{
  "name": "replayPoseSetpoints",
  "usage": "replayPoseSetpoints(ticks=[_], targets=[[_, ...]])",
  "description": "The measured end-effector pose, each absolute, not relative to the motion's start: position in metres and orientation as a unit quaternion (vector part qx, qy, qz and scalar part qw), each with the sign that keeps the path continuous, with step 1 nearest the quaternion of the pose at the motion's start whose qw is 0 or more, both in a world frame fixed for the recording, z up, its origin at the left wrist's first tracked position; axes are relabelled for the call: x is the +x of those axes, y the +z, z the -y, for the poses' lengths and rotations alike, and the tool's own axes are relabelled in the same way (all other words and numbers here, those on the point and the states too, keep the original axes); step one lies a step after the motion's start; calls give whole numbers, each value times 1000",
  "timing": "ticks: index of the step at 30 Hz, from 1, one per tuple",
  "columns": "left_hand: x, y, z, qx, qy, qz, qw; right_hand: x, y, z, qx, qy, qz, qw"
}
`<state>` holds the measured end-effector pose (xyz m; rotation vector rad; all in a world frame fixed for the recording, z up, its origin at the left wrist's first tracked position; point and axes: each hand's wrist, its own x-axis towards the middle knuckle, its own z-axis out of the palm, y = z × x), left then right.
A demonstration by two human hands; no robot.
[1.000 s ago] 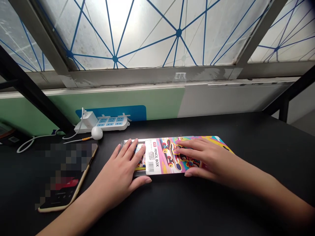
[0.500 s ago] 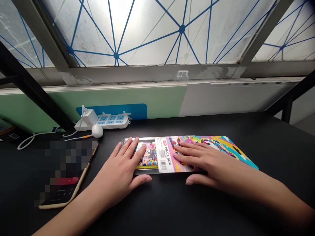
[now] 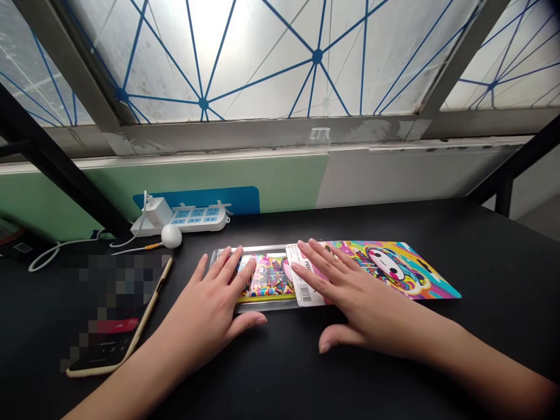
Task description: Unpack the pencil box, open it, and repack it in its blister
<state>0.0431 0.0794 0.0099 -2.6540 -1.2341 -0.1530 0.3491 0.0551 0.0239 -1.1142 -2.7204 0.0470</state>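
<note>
Grasping nothing, we rest our spread left hand [image 3: 219, 306] on the left end of the clear rectangular plastic box [image 3: 273, 305], our spread right hand [image 3: 365, 297] on the multicoloured card [image 3: 394, 265] overlapping it rightward, atop the black table [image 3: 271, 379].

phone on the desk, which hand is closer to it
Left. The left hand is to the right of the phone, over the box; the right hand is farther right, over the printed cover.

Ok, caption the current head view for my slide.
Left hand on a clear case, right hand on the colorful card partly covering it.
</note>
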Motion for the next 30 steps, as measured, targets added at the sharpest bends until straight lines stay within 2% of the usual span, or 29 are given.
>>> replayPoseSetpoints(ticks=[4,12,19,24,30], targets=[[41,16,-78,-894,-44,433,108,353,22,-59,-382,52,921,54],[39,25,-75,-864,-49,479,150,375,38,-61,-423,75,902,49],[27,34,-82,-824,4,537,181,384,26,-68,-441,46,895,47],[30,34,-87,-814,15,559,156,384,28,-71,-427,9,899,95],[27,29,-94,-837,-13,534,121,383,49,-61,-405,-154,869,237]])
